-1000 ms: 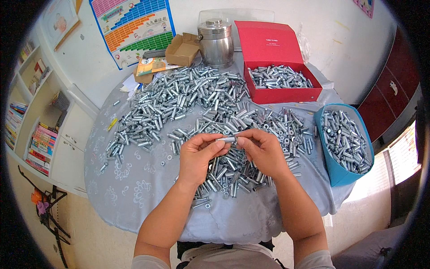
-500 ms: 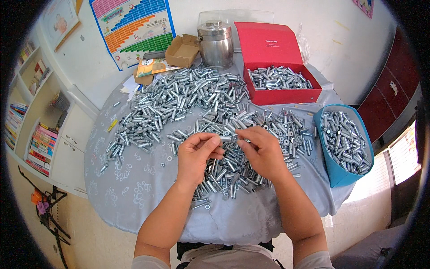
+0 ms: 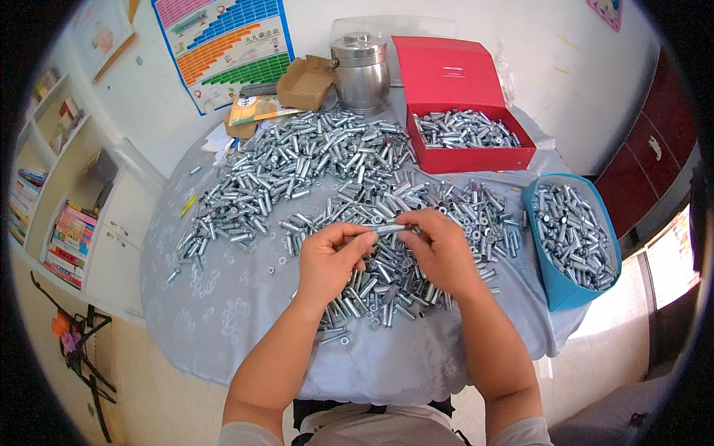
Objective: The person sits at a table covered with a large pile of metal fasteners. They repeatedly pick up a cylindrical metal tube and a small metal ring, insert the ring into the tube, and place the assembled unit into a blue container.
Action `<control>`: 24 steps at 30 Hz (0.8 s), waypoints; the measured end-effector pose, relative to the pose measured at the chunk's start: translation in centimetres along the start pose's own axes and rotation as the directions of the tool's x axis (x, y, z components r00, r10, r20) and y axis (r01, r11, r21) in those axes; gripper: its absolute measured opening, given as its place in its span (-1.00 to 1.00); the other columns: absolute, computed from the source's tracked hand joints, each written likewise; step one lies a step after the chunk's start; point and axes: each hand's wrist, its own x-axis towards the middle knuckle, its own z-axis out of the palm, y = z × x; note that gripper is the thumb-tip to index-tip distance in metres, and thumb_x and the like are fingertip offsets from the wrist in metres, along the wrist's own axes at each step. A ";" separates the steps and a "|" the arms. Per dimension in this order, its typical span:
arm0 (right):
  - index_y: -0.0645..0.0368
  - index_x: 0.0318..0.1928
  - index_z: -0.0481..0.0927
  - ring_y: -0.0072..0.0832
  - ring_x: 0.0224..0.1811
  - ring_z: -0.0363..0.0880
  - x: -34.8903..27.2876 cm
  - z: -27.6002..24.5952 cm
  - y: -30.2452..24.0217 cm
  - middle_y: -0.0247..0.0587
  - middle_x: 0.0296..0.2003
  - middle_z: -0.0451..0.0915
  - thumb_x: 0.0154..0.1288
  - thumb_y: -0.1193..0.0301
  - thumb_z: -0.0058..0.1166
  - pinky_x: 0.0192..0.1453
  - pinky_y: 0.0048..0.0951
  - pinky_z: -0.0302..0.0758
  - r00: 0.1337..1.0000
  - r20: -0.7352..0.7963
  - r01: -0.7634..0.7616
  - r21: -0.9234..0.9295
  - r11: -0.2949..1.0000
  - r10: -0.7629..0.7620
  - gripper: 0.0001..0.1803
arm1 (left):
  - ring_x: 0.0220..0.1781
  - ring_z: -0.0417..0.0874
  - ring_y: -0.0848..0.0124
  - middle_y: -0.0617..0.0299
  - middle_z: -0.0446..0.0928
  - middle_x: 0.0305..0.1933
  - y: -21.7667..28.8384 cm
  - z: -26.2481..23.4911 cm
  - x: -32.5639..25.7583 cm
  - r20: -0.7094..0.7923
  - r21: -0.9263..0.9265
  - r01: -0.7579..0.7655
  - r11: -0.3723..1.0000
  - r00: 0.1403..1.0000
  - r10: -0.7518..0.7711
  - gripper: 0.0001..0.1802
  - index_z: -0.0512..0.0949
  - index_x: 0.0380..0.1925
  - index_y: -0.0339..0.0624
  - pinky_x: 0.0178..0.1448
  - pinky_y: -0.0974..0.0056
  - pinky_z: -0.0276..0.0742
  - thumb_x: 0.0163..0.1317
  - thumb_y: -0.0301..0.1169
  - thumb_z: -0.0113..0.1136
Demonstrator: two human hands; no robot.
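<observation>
Between both hands I hold a shiny metal expansion bolt (image 3: 388,229), lying roughly level above the heap. My left hand (image 3: 332,256) pinches its left end between thumb and fingers. At the right end, the fingertips of my right hand (image 3: 437,249) close on it and cover that tip. Under and around my hands spreads a pile of loose silvery sleeves, bolts and washers (image 3: 383,279). Beyond it, toward the far left, lies a larger heap of similar metal bolts (image 3: 297,160).
An open red box (image 3: 476,160) of bolts stands at the far right, with a blue fabric bin (image 3: 573,290) of bolts nearer. Behind the heap are a steel canister (image 3: 360,74), a small cardboard box (image 3: 306,82) and a book (image 3: 260,110). A yellow pen (image 3: 188,206) lies left.
My hands have shifted slightly right, and the bolt between them now shows as a longer piece spanning both grips. The view has shifted a little; the heaps look the same.
</observation>
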 end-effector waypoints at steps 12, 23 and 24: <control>0.20 0.00 0.62 -0.36 -0.47 0.53 0.0 0.2 1.0 -0.10 -0.13 0.57 0.22 0.51 0.21 -0.33 -0.37 0.50 0.975 -0.215 0.031 -0.131 0.991 -0.059 -0.69 | -0.33 0.66 0.32 0.10 0.68 -0.17 1.5 -4.9 0.8 -0.230 0.640 -0.127 0.758 0.909 0.347 -0.81 0.69 -0.21 -0.19 -0.23 0.25 0.54 0.20 -0.40 0.27; 0.23 -0.04 0.62 -0.28 -0.41 0.58 -0.3 0.9 0.8 -0.06 -0.15 0.57 0.23 0.52 0.19 -0.33 -0.38 0.53 0.967 -0.221 0.107 -0.101 0.989 -0.127 -0.73 | -0.20 0.70 0.07 0.00 0.68 -0.30 -1.0 -10.7 -0.2 -0.292 0.923 0.271 0.271 0.956 0.037 -0.70 0.70 -0.42 -0.20 -0.10 0.06 0.58 0.02 -0.17 0.31; 0.23 -0.04 0.62 -0.28 -0.40 0.58 -0.3 0.8 0.9 -0.06 -0.15 0.57 0.23 0.52 0.19 -0.33 -0.38 0.53 0.966 -0.223 0.111 -0.103 0.988 -0.132 -0.73 | -0.19 0.69 0.07 0.00 0.68 -0.30 -1.0 -10.6 -0.2 -0.291 0.926 0.276 0.257 0.956 0.024 -0.70 0.69 -0.43 -0.20 -0.10 0.05 0.58 0.02 -0.18 0.31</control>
